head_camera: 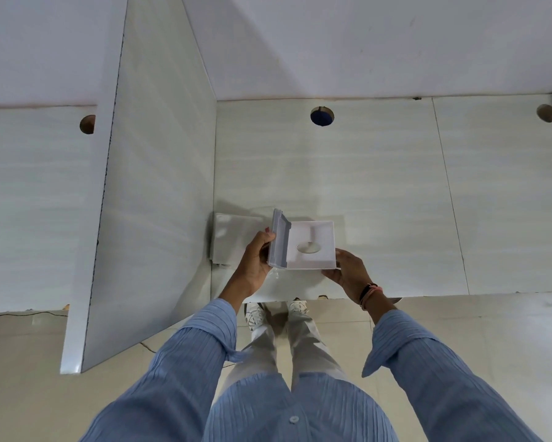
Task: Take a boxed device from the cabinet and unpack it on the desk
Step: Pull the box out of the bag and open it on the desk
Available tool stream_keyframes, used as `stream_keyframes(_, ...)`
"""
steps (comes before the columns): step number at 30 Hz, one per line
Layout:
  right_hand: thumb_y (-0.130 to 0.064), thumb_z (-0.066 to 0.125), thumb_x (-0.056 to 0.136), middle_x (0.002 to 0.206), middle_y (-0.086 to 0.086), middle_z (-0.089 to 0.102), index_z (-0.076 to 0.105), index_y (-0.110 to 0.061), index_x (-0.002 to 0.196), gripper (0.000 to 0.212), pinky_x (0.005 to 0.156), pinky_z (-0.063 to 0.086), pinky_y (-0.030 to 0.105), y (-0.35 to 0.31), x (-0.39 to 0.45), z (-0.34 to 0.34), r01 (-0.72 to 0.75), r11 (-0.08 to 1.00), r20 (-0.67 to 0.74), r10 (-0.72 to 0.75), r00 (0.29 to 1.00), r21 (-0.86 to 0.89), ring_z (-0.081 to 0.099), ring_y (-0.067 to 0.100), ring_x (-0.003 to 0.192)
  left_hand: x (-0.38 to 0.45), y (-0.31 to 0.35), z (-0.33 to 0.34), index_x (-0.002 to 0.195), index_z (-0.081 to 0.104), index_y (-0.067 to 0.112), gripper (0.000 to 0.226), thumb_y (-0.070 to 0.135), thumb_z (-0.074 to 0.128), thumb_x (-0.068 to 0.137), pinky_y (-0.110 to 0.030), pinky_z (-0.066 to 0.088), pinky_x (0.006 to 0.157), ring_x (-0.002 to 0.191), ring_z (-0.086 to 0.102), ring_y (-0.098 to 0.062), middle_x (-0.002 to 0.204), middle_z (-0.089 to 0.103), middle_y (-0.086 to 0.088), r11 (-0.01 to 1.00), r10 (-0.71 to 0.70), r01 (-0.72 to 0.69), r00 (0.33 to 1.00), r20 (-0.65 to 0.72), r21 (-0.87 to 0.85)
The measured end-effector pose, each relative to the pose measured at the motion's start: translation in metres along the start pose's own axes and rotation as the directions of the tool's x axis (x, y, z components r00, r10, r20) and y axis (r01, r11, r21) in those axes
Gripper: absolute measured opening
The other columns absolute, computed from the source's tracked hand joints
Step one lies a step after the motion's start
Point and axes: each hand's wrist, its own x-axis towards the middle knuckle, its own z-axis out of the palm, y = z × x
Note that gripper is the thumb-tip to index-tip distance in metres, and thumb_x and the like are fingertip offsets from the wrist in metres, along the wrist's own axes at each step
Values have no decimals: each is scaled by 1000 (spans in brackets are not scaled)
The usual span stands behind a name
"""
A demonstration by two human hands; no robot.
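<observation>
Desk [364, 186] spans the view ahead. Upright divider panel [153, 186] stands on it at 10 o'clock, running front to back. Box tray [313, 244] held just above the desk's near edge, centre. Lid [279, 240] stands tilted up along the tray's 9 o'clock side. Left hand [255, 260] grips the lid from 9 o'clock; right hand [348, 272] grips the tray's near corner at 4 o'clock. Flat packet [233, 237] lies on the desk between divider and lid, touching the divider's foot. Cable hole [321, 116] at 12 o'clock, well behind the tray.
</observation>
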Motion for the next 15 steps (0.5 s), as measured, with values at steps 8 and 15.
stream_keyframes(8,-10,50,101,124,21,67,68,-8,115,23,96,57,45,2,5,3,6,999,-68,-8,998,-32,63,39,117,-1,-6,-2,106,65,17,37,33,66,73,-30,48,73,84,61,-15,80,73,3,998,0,0,1000,6,-64)
stream_keyframes(15,-7,50,98,123,22,68,70,-8,111,23,94,58,44,12,7,1,1,996,-93,-10,996,-90,63,39,118,-1,-9,-5,112,65,16,53,40,71,65,-32,48,75,88,59,-18,88,71,0,998,-3,2,1000,-8,-68)
